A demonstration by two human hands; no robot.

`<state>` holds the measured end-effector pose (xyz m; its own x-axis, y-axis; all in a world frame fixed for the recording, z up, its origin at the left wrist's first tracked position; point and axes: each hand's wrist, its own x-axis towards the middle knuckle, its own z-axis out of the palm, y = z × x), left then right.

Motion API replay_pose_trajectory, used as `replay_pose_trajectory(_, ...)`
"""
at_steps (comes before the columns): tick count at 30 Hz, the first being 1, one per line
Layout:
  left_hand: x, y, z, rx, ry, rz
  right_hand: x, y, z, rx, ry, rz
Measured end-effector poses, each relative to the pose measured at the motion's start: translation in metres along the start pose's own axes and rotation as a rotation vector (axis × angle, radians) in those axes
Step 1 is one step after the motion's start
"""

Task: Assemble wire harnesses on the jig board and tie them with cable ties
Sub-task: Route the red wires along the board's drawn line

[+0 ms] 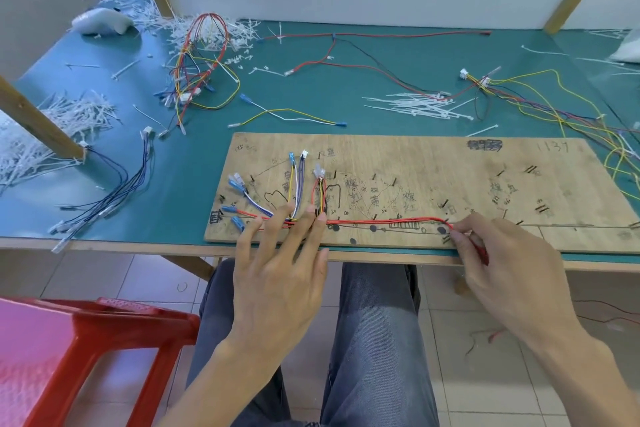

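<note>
Head view, red wire run (381, 220): lies on the jig board (450, 177) close to its near edge, its long axis left to right along that edge, stretched between the two hands.
Branch wires (294, 184): rise from the run's left part toward the board's far edge and end in blue and white connectors.
Left hand (280, 274): fingers spread and straight, tips pressing the run down where the branches leave it.
Right hand (502, 253): pinches the run's right end between thumb and fingers; a red tail shows beneath the palm.
Deciding relation: the run lies straight between the hands, the left pinning, the right placed to pull outward along the axis.
Step, as I judge it: laying and tensioning the wires; no tie is visible on the run.
Cable ties (415, 106): loose heap on the tabletop (311, 97) beyond the board's far edge, nearer the right hand.
Next move, likely: the right hand would have to release the run to fetch a tie, so the left hand's pressure is what would hold it in place.
</note>
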<state>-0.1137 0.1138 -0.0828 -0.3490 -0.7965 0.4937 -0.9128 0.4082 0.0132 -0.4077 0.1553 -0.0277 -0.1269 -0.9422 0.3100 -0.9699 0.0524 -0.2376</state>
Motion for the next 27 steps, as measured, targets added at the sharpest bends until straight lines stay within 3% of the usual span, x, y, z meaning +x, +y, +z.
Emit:
replay_pose_trajectory(9,-0.007,0.002,0.002,-0.065,-0.102,-0.024,-0.034,-0.004,0.019,0.023,0.096,0.137)
replay_pose_trajectory(14,-0.004,0.000,-0.006,-0.119,-0.163,-0.016,-0.031,0.013,0.027,0.038,0.057,0.138)
replay_pose_trajectory(18,0.011,-0.019,-0.026,-0.337,-0.037,-0.004,-0.027,0.016,0.031,0.034,0.023,0.169)
replay_pose_trajectory(21,0.034,-0.073,-0.044,-0.429,0.042,-0.112,-0.026,0.020,0.030,0.061,0.004,0.164)
replay_pose_trajectory(23,0.050,-0.111,-0.053,-0.403,-0.135,-0.136,-0.027,0.023,0.031,0.062,-0.021,0.147)
replay_pose_trajectory(25,0.063,-0.133,-0.056,-0.361,-0.361,-0.048,-0.027,0.027,0.033,0.076,-0.023,0.152)
replay_pose_trajectory(27,0.072,-0.139,-0.057,-0.374,-0.479,0.029,-0.027,0.032,0.035,0.092,-0.045,0.148)
